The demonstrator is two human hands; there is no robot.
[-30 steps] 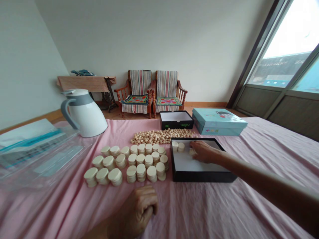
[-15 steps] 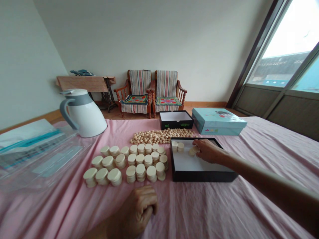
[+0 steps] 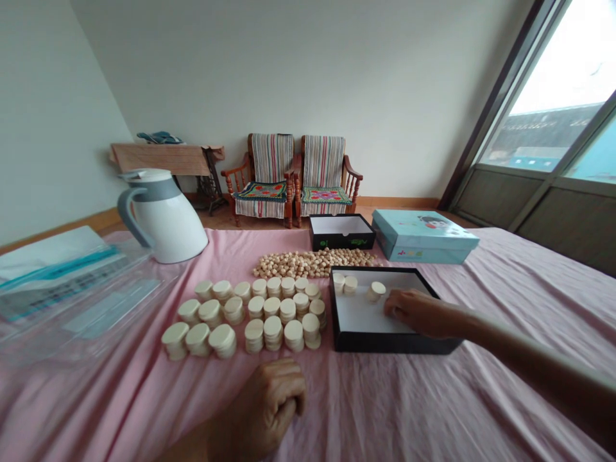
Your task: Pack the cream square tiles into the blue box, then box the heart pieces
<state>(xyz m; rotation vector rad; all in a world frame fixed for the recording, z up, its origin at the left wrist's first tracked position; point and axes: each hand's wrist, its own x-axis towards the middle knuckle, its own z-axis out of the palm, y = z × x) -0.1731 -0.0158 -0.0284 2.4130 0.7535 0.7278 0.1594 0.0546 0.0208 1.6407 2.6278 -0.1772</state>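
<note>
My right hand [image 3: 414, 312] rests inside the open black box [image 3: 385, 343], its fingers curled with nothing visible in them. It lies just right of a short stack of pale round discs [image 3: 376, 290], a small gap apart. Two more disc stacks [image 3: 344, 283] stand in the box's far left corner. My left hand [image 3: 269, 401] is a closed fist resting on the pink cloth [image 3: 385, 410] near the front edge. Several rows of disc stacks [image 3: 272, 308] stand on the cloth left of the box.
A heap of small wooden balls [image 3: 308, 262] lies behind the stacks. Farther back are a smaller black box [image 3: 341, 232] and a light blue box [image 3: 423, 234]. A white jug [image 3: 161, 215] and clear plastic packs [image 3: 72, 289] sit at the left. Two striped chairs [image 3: 293, 179] stand by the wall.
My right hand has let go of the disc stack in the box and drawn back toward me and to the right. The stack now stands alone. My left fist has not moved.
</note>
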